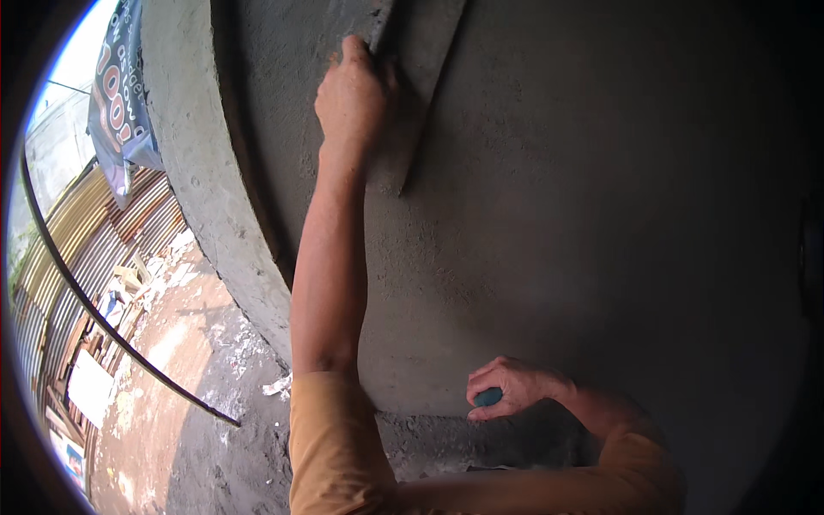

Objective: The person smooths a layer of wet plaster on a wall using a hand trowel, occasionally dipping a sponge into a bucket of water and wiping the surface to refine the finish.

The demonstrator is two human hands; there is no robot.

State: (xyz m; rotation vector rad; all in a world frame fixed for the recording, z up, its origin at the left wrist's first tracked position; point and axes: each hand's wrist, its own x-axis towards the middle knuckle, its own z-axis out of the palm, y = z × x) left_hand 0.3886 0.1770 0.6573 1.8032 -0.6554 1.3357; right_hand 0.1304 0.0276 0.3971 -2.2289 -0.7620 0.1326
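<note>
My left hand (354, 99) reaches up along the grey plastered wall (515, 232), its fingers curled round a long flat plastering float (427, 64). The float lies against the wall, slanting, with its lower tip below and right of the hand; its upper end runs out of view. Lower down on the right, my right hand (519, 386) is closed on a teal rounded object (487, 396). Only the end of that object shows between thumb and fingers, so its kind stays hidden. This hand is near the wall's foot, with the right arm bent.
A pale concrete edge (210, 163) bounds the wall at left. Beyond it are a thin dark rod (112, 330), a hanging printed banner (124, 94), corrugated metal sheets (81, 249) and ground (154, 386) strewn with scraps. A rough ledge (463, 442) runs beneath the right hand.
</note>
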